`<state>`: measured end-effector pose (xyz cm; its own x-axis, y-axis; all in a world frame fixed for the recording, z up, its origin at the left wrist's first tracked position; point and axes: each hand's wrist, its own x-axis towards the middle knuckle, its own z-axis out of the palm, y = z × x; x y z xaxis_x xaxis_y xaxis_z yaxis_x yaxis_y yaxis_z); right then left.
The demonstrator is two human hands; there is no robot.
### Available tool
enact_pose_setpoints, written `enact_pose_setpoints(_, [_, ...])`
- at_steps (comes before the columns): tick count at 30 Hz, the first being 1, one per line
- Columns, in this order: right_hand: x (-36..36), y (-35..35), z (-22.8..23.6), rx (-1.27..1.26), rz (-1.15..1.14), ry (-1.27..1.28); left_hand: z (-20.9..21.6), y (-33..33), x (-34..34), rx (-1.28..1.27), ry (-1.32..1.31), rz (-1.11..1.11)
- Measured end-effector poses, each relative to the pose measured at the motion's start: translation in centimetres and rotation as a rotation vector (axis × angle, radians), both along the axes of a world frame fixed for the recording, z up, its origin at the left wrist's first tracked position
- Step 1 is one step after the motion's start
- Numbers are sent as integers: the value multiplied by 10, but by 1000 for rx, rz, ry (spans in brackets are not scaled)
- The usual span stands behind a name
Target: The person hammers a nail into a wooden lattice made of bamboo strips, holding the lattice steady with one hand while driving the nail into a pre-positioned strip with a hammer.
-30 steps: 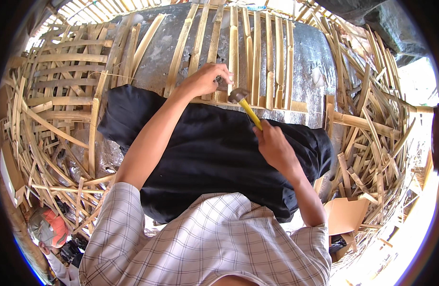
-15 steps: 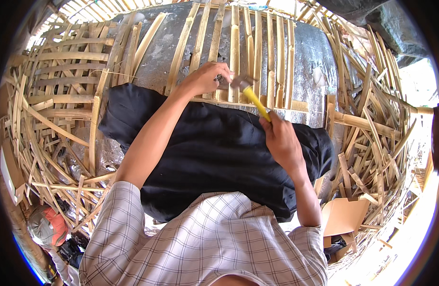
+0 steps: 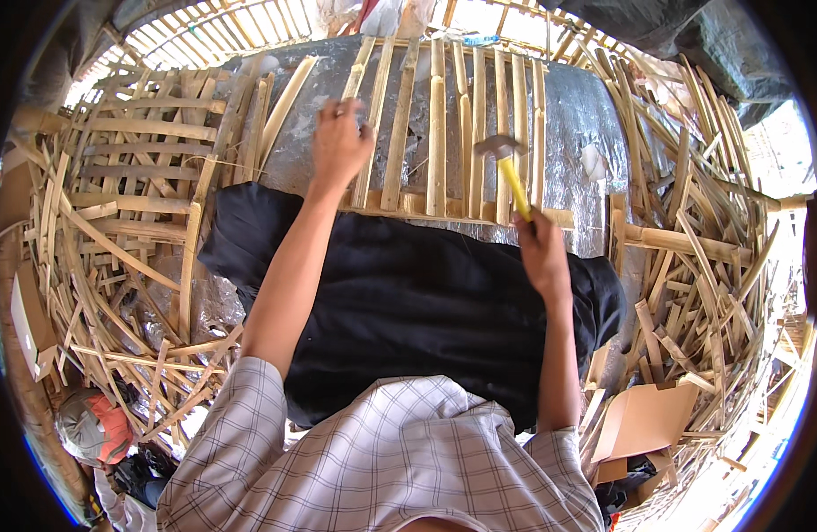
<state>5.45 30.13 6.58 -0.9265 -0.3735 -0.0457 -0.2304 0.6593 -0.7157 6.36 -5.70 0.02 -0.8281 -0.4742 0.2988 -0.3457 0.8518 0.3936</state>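
My right hand grips a hammer with a yellow handle. Its dark claw head is raised over the bamboo slats on the right of the frame. Up at the left end of those slats is my left hand. It covers part of the leftmost bamboo slat; motion blurs its fingers, so whether they hold the slat is unclear. Several slats, such as the middle one, run away from me, their near ends on a bamboo crosspiece. Under them lies a shiny grey sheet.
Black cloth covers my lap. A woven bamboo panel stands to the left. Loose bamboo strips pile up on the right, beside an open cardboard box. At lower left is a person wearing a grey and red cap.
My left hand has moved left and away from the hammer, to the leftmost slat. My right hand has shifted slightly right with the hammer, whose head now sits farther right. The view has shifted a little.
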Motion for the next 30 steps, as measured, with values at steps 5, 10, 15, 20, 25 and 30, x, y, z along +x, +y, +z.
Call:
enact_pose_setpoints(5, [-67, -4, -32, 132, -165, 426, -76, -78, 20, 362, -288, 298])
enact_pose_setpoints(10, [-96, 53, -74, 38, -389, 340, -42, -59, 10, 380, -233, 148])
enact_pose_setpoints(15, [-102, 59, -103, 156, -377, 277, -18, -57, 18, 527, 84, -26])
enact_pose_setpoints(20, [-107, 54, -125, 302, -239, 140, -3, -51, 17, 647, 27, -36])
enact_pose_setpoints(25, [-108, 51, -134, 328, -280, 163, -7, -63, 17, 554, 14, -56])
enact_pose_setpoints(30, [-116, 56, -138, 302, -266, 65, -3, -54, 17, 623, 18, -68])
